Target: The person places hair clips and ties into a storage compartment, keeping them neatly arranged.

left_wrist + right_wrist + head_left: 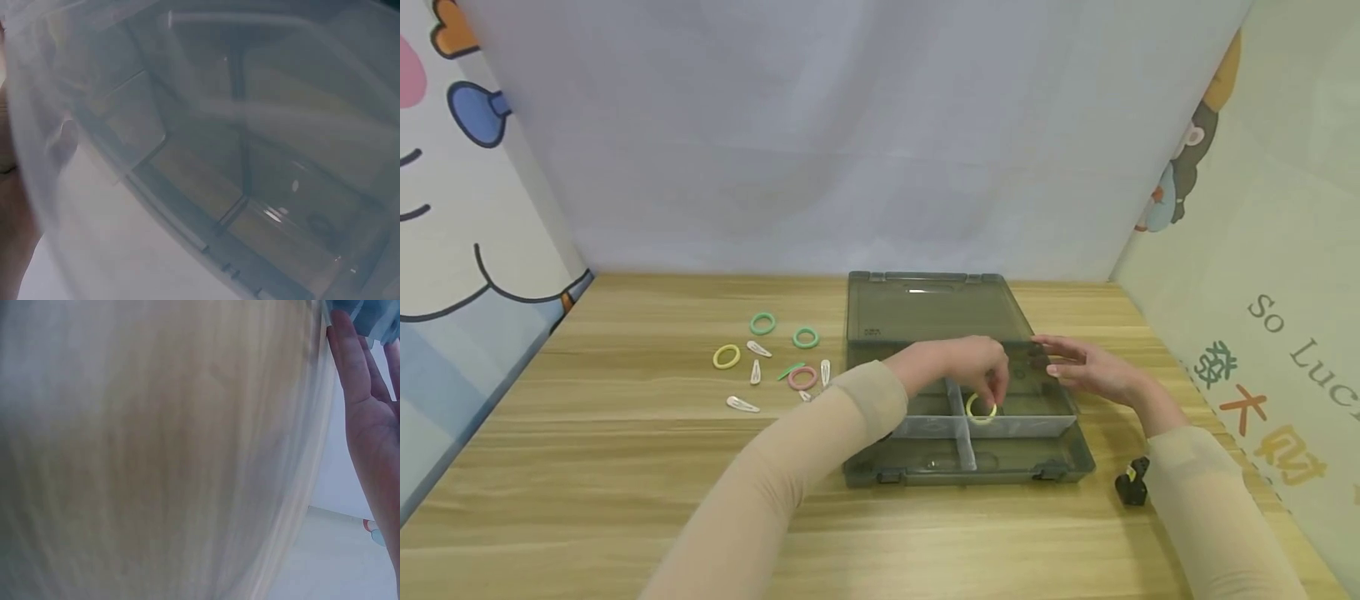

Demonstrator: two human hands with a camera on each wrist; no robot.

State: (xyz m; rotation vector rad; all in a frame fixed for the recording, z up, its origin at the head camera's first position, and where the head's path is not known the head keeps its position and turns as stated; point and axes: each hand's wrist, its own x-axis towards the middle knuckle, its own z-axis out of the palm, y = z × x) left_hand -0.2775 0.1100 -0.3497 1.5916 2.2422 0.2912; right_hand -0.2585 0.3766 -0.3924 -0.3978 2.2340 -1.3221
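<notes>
My left hand (973, 362) reaches down into the grey see-through divided box (917, 479), pinching a yellow hair tie (972, 414) in the right-hand part near a clear divider (961, 433). At the box's right side is my right hand (1093, 371), its fingers extended and touching the edge. In the right wrist view those fingers (356, 362) look straight against a corner of the box. The box lid (932, 308) lies opened back, away from me. Blur fills most of the left wrist view, so the fingertips are hidden there.
Left of the box lie green hair ties (806, 337), another yellow hair tie (726, 357), a pink hair tie (802, 378) and several white snap clips (743, 405). A small black object (1132, 482) stands beside my right forearm. A pale backdrop (850, 167) rises behind the wooden table (587, 500).
</notes>
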